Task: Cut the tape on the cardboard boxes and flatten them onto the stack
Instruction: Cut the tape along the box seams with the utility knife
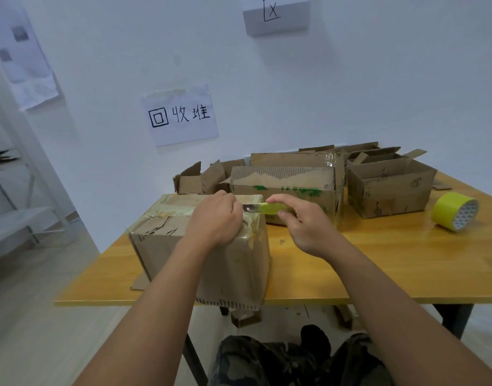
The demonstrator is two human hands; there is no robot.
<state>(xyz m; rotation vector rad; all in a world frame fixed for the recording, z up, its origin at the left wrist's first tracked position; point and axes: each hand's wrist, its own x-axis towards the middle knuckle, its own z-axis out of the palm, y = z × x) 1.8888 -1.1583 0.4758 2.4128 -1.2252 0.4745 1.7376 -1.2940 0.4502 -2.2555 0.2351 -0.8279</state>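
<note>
Taped brown cardboard box (pixel 211 246): L hand (pixel 214 218) curled, bracing its top. R hand (pixel 306 227) grips green-handled utility knife (pixel 264 208), long axis 3-to-9, blade at 9 o'clock meeting box's tape edge.

Yellow tape roll (pixel 455 211) on table (pixel 378 263) R side; paper sign (pixel 180 115) on wall.
</note>
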